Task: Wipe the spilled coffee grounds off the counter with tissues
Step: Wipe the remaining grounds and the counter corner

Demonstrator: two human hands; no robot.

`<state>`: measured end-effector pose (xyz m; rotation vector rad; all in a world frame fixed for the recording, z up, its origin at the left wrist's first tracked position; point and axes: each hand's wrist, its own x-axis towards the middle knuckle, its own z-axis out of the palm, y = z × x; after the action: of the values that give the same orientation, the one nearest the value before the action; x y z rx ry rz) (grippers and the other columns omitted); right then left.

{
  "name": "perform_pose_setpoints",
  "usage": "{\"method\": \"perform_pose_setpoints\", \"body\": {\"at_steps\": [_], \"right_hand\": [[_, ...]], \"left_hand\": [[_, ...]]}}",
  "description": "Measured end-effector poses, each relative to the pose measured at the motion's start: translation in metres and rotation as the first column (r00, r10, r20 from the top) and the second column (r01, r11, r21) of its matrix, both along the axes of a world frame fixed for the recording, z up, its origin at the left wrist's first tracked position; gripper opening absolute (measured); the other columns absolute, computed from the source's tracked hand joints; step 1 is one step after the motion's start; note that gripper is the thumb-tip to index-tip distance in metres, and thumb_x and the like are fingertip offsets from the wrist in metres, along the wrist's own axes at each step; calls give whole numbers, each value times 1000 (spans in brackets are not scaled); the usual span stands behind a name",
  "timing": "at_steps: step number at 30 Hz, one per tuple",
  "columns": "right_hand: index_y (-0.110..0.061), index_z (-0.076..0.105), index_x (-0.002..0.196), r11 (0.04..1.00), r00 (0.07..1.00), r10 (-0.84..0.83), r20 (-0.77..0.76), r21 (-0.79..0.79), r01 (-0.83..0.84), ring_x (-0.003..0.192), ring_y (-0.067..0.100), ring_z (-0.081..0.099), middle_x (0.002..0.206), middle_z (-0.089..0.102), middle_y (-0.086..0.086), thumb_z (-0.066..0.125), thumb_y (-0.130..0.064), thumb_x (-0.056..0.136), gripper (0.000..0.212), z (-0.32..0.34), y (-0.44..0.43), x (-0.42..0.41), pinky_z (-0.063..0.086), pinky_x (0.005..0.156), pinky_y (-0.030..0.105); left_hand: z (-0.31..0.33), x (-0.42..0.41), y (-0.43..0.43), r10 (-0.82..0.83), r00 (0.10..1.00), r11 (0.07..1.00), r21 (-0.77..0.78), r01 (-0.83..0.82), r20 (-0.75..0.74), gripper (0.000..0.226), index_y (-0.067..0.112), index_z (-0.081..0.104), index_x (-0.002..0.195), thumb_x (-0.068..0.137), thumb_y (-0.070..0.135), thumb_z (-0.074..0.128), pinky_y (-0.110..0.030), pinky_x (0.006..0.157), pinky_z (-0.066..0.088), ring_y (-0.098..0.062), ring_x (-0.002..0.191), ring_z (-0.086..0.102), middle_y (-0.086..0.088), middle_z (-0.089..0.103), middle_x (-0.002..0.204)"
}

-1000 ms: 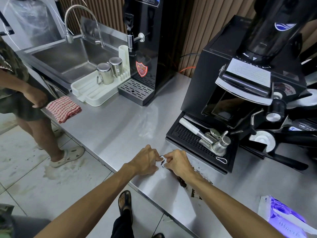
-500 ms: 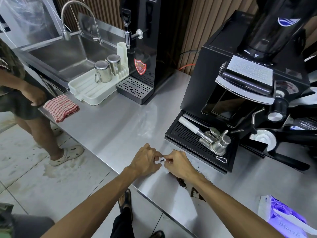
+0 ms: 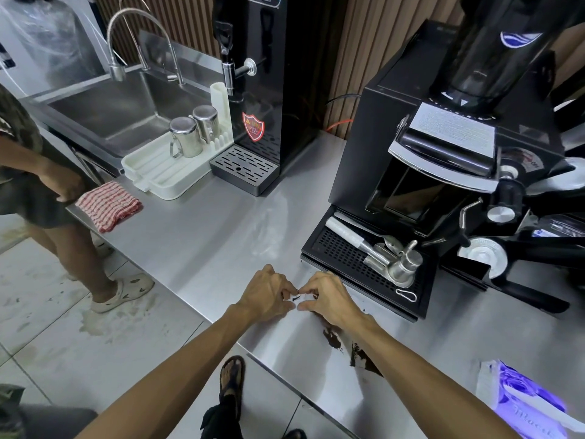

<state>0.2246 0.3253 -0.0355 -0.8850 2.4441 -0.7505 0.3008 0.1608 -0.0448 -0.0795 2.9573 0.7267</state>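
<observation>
Fingers [image 3: 290, 293] of left hand [image 3: 267, 294] and right hand [image 3: 330, 301] pinch a stained tissue scrap [image 3: 297, 298] between them; coffee grounds [image 3: 332, 335] lie near-right on the counter [image 3: 221, 232], likely wiped next.

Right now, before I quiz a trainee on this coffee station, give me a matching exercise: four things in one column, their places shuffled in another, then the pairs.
Things:
1. checked cloth
2. steel mugs
3. tissue scrap
4. coffee grounds

Places:
A. in the white tray beside the sink
B. pinched between the left hand and the right hand
C. near the front edge of the counter, just behind the right hand
D. at the counter's left end, by the standing person

Pairs: 1-D, 2-A, 3-B, 4-C
</observation>
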Motion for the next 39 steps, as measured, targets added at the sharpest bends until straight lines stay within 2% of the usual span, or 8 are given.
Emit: {"method": "perform_pose_setpoints", "body": {"at_steps": [8,14,20,26,31,34,39], "right_hand": [[-19,75,105,1000,1000,-16,-4,-4,16,89,7,52,94,64,-5,86,-25,70,38,-3,-1,-1,42,67,10],[-26,76,100,994,995,-99,-28,32,100,88,5,46,78,56,-20,84,-31,71,31,-4,-3,4,47,76,25],[-32,75,96,978,977,-199,-74,54,203,89,10,46,83,61,-13,81,-37,73,24,-7,-5,17,35,73,23],[-32,74,98,948,948,-300,-105,79,308,86,10,42,79,58,-14,78,-40,75,24,-9,-7,27,36,80,28],[-31,73,101,927,925,-343,-161,101,362,85,13,45,79,60,-13,77,-41,75,27,-10,-4,35,41,84,31],[-30,74,101,895,892,-424,-156,78,439,87,13,43,82,62,-11,78,-39,72,31,-6,9,42,38,82,29],[-27,75,96,830,827,-538,-162,69,554,87,15,47,79,59,-12,77,-37,72,26,3,51,61,41,87,34]], "left_hand": [[0,-6,-6,-64,998,998,-9,64,0,32,32,72,110,81,44,69,-25,81,39,-16,93,44,11,73,93],[-5,-11,-9,-74,997,997,-33,74,-14,31,36,73,107,79,49,65,-18,74,31,-10,87,41,15,72,87],[-9,-16,-11,-92,996,996,-2,92,-6,29,29,74,102,81,48,67,-18,74,29,-9,86,34,14,73,85],[-8,-20,-15,-246,969,969,-49,244,-38,21,30,76,92,85,42,61,-22,74,31,-14,84,35,11,72,84],[-6,-24,-14,-311,948,949,39,314,-66,14,29,76,84,79,32,64,-24,74,36,-18,84,41,6,68,83],[0,-28,-3,-350,934,934,57,354,-68,19,31,76,92,79,33,63,-24,77,33,-17,86,39,5,64,89],[10,-31,38,-464,884,882,67,467,-59,31,29,72,112,83,39,66,-28,89,37,-20,97,42,0,60,97]]}}
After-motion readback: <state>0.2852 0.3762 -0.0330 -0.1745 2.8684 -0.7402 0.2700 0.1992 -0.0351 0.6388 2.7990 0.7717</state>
